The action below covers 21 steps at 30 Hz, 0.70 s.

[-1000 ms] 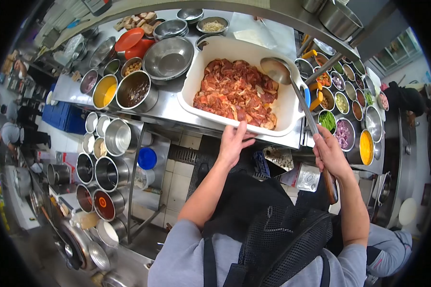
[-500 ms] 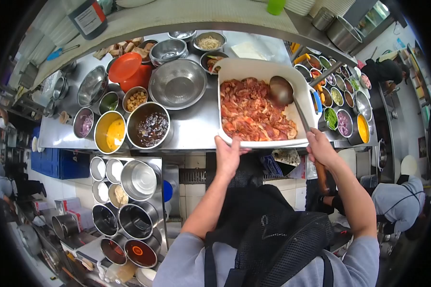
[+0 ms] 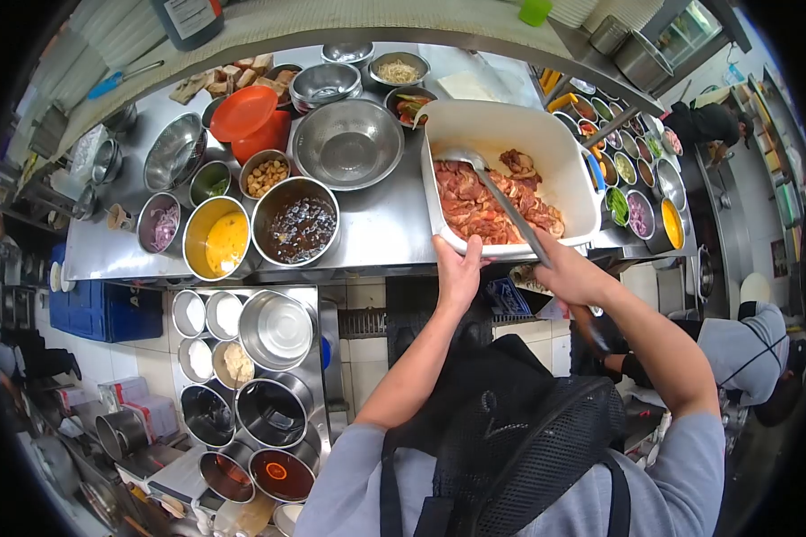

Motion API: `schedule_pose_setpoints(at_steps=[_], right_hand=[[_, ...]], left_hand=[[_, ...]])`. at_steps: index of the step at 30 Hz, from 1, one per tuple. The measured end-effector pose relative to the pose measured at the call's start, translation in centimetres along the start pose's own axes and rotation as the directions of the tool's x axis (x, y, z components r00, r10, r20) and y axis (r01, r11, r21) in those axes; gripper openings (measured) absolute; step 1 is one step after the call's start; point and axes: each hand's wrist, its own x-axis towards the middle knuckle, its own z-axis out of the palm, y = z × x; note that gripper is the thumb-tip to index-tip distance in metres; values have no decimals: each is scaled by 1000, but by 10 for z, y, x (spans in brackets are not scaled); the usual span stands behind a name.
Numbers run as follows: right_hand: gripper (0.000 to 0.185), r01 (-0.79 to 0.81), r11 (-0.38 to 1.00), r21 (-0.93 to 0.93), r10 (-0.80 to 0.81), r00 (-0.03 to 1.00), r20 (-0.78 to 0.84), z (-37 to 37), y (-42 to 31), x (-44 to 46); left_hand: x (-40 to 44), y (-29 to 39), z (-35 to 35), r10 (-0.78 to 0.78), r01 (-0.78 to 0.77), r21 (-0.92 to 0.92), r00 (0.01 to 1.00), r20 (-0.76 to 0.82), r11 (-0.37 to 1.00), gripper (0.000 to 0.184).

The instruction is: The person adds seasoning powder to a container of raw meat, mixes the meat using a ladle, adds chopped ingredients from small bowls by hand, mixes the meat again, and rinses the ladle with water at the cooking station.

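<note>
Right grip (image 3: 568, 272), palm down, clasps slanted ladle (image 3: 509, 208).

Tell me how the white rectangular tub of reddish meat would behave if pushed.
The tub would likely feel heavy, holding that much meat. Its broad shape suggests sliding on the shiny metal counter rather than tipping; the loose, glistening pieces might shift.

Meat (image 3: 488, 204) in the tub (image 3: 560, 174), ladle (image 3: 510, 210) in there too, handle out over the front rim! Basin (image 3: 347, 139) to the left, pot (image 3: 263, 224) before it near the counter's (image 3: 376, 246) edge, containers (image 3: 658, 236) away to the right, and chunks (image 3: 233, 79), perhaps bread, back left.
</note>
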Motion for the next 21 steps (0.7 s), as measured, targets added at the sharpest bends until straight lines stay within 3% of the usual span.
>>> schedule_pose_setpoints(at_steps=[2,3,5,6,8,14,16,17,18,21], right_hand=[[75,-63,975,-213,67,998,10,-14,26,-27],[75,-73,975,-211,77,997,12,-19,52,-39],[83,90,844,-529,-177,977,-117,-24,101,-59],[83,83,849,-521,-167,979,-117,-25,101,-69],[85,-78,843,-532,-10,987,-161,-37,89,-102],[88,-178,813,-555,65,974,-217,-67,85,-166],[84,-197,872,-449,119,973,-195,-84,79,-178],[79,-158,884,-440,60,972,-228,-90,70,-185],[77,-190,882,-430,103,970,-218,-101,55,-189],[76,-123,792,-597,-36,968,-247,-125,56,-192]], left_hand=[[0,-5,1,10,-10,3,1000,-27,1000,39],[-1,-9,1,26,-25,12,998,-53,1000,40],[-2,-10,1,29,-28,11,998,-62,1000,41],[-3,-11,1,39,-38,10,997,-73,999,42],[-5,-12,0,25,-24,30,998,-65,999,42],[-4,-15,1,29,-30,-2,996,-80,1000,41],[-3,-16,-2,6,-5,18,998,-69,1000,41],[-4,-15,-3,12,-12,5,999,-51,1000,42],[-4,-13,-3,20,-21,-7,999,-33,1000,42],[-3,-12,-4,4,-3,14,999,-46,1000,41]])
